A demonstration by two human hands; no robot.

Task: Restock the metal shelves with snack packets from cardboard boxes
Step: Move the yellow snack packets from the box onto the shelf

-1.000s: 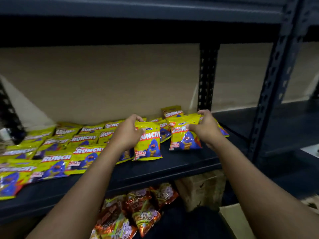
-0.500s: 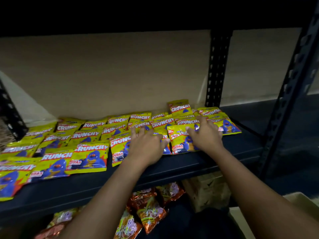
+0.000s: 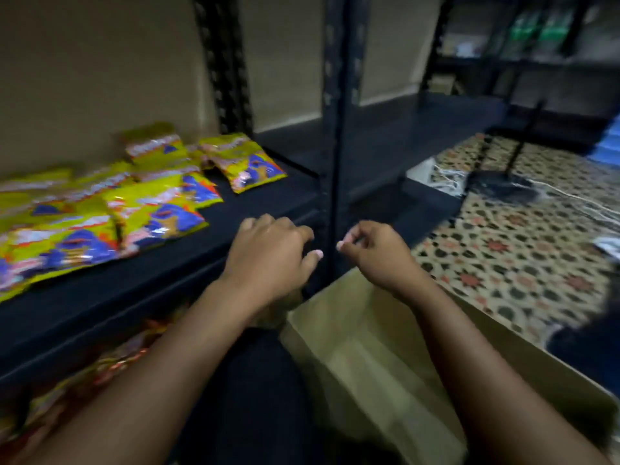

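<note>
Several yellow snack packets [image 3: 157,213] lie flat in rows on the dark metal shelf [image 3: 261,203] at the left. My left hand [image 3: 271,256] hovers off the shelf's front edge, fingers loosely curled, holding nothing. My right hand [image 3: 372,253] is just right of it, in front of the black shelf upright [image 3: 332,156], fingers loosely curled and empty. Below both forearms sits an open cardboard box [image 3: 365,347]; its inside is mostly hidden by my arms. The frame is blurred by motion.
Orange snack packets [image 3: 110,367] lie on the lower shelf at bottom left. A patterned tiled floor [image 3: 523,263] spreads to the right, with a black stand [image 3: 503,176] and white cables on it. More dark shelving stands at the back right.
Both hands have let go of the yellow packets, which now lie on the shelf, and have drawn back to the right over the cardboard box. The view has swung right.
</note>
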